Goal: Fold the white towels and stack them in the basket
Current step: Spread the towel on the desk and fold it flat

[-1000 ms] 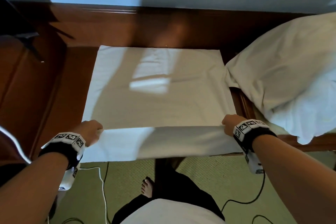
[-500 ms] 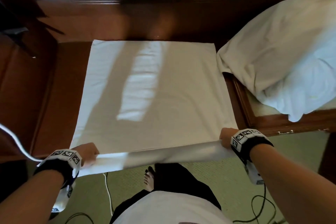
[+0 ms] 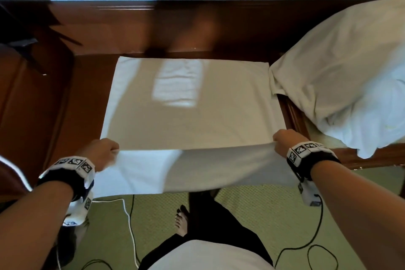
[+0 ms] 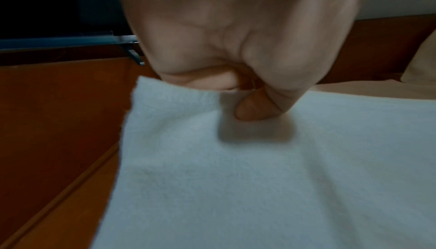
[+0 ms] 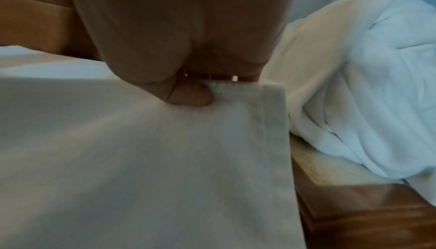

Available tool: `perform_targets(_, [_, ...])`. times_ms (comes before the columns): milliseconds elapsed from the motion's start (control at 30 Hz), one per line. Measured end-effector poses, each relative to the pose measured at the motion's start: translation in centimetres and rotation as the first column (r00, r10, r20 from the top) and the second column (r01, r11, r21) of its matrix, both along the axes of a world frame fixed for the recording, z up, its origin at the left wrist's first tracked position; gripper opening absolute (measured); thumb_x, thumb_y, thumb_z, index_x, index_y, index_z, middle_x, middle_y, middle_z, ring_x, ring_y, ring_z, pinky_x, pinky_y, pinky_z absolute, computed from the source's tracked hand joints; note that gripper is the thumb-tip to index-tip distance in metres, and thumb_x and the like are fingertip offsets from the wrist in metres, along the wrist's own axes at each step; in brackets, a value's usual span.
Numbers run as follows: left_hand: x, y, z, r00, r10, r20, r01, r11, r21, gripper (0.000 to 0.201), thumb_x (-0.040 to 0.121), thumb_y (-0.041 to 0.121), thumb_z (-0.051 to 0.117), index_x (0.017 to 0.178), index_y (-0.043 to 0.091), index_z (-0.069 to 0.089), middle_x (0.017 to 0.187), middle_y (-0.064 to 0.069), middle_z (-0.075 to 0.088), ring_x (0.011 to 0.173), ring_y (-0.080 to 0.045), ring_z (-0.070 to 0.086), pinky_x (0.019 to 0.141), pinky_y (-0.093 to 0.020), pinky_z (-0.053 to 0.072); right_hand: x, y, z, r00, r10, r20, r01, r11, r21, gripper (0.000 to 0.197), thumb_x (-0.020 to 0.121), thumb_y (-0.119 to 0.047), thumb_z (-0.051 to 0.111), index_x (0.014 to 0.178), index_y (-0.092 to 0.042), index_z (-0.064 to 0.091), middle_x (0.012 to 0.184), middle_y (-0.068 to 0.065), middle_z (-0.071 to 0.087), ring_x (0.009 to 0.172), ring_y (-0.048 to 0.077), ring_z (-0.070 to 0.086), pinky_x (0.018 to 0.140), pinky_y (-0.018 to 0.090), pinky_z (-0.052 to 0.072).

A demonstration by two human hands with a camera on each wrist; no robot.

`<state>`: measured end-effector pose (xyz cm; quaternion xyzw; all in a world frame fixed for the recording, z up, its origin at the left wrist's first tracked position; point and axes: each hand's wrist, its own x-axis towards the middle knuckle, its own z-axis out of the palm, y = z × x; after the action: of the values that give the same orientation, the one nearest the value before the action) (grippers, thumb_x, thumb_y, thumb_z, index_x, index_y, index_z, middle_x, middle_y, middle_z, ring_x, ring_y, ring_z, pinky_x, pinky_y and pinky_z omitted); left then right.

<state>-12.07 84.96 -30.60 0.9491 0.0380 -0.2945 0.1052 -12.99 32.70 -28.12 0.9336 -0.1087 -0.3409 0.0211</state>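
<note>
A white towel (image 3: 188, 107) lies spread on the dark wooden table (image 3: 87, 85), its far edge near the wall. My left hand (image 3: 103, 151) pinches its near left corner (image 4: 179, 103), thumb on top. My right hand (image 3: 285, 140) pinches the near right corner (image 5: 247, 92). Between both hands the near edge is lifted, and the cloth below it (image 3: 197, 171) hangs over the table's front edge. No basket shows in any view.
A heap of white towels (image 3: 341, 76) rests on a wooden-framed surface at the right (image 5: 354, 88). Green carpet (image 3: 252, 215) with black and white cables lies below. My bare foot (image 3: 182, 219) stands by the table front. A blue wall runs behind.
Both hands drew the near edge toward me and down half a second ago, then lifted and carried it forward over the table again. The grip on both corners stayed.
</note>
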Motion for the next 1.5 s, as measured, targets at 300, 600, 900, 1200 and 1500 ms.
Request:
perform_targets(300, [10.9, -1.4, -0.5, 0.993, -0.010, 0.120, 0.001, 0.998, 0.069, 0.021, 0.077, -0.002, 0.052, 0.059, 0.008, 0.047, 0.053, -0.004, 0.051, 0.055, -0.028, 0.049, 0.054, -0.032, 0.041, 9.0, -0.5, -1.6, 0.993, -0.047, 0.107, 0.044, 0.999, 0.031, 0.030, 0.089, -0.006, 0.049, 0.110, -0.015, 0.069, 0.114, 0.015, 0.065, 0.101, 0.035, 0.062, 0.081, 0.034, 0.051])
perform_targets(600, [14.6, -2.9, -4.1, 0.993, -0.001, 0.118, -0.018, 0.987, 0.157, 0.020, 0.088, 0.005, 0.050, 0.071, 0.011, 0.059, 0.077, -0.010, 0.065, 0.070, -0.034, 0.059, 0.064, -0.036, 0.050, 12.8, -1.1, -5.9, 0.994, -0.059, 0.097, 0.058, 0.998, 0.009, 0.023, 0.083, -0.007, 0.054, 0.099, -0.015, 0.069, 0.107, 0.014, 0.066, 0.098, 0.036, 0.062, 0.079, 0.035, 0.051])
perform_targets(900, [6.8, -5.4, -7.8, 0.905, -0.283, 0.317, 0.218, 0.949, 0.225, 0.075, 0.085, 0.039, 0.067, 0.151, 0.017, 0.039, 0.159, -0.015, 0.031, 0.139, -0.042, 0.035, 0.102, -0.060, 0.033, 4.7, 3.2, -10.6, 0.755, 0.100, 0.648, -0.187, 0.980, 0.067, 0.054, 0.082, -0.031, 0.054, 0.134, -0.015, 0.054, 0.149, 0.016, 0.042, 0.130, 0.039, 0.042, 0.099, 0.053, 0.034])
perform_targets(1200, [-2.1, -5.0, -10.8, 0.959, -0.201, 0.198, 0.172, 0.973, 0.156, 0.080, 0.094, 0.067, 0.020, 0.161, 0.022, 0.014, 0.168, -0.012, 0.002, 0.151, -0.041, 0.012, 0.113, -0.064, 0.023, -1.8, 6.2, -13.3, 0.926, 0.114, 0.361, -0.162, 0.981, 0.105, 0.074, 0.093, -0.068, 0.017, 0.158, -0.034, 0.003, 0.165, 0.003, -0.013, 0.152, 0.027, -0.008, 0.120, 0.055, 0.012])
perform_targets(1500, [-0.9, -11.4, -12.1, 0.918, -0.302, 0.256, 0.286, 0.953, 0.098, 0.086, 0.088, 0.073, 0.028, 0.160, 0.027, 0.019, 0.168, -0.010, 0.010, 0.151, -0.042, 0.013, 0.115, -0.067, 0.015, -1.7, 18.0, -14.0, 0.790, 0.425, 0.442, -0.555, 0.801, 0.222, 0.072, 0.094, -0.065, 0.033, 0.156, -0.029, 0.023, 0.166, 0.007, 0.001, 0.153, 0.027, 0.002, 0.117, 0.054, 0.016])
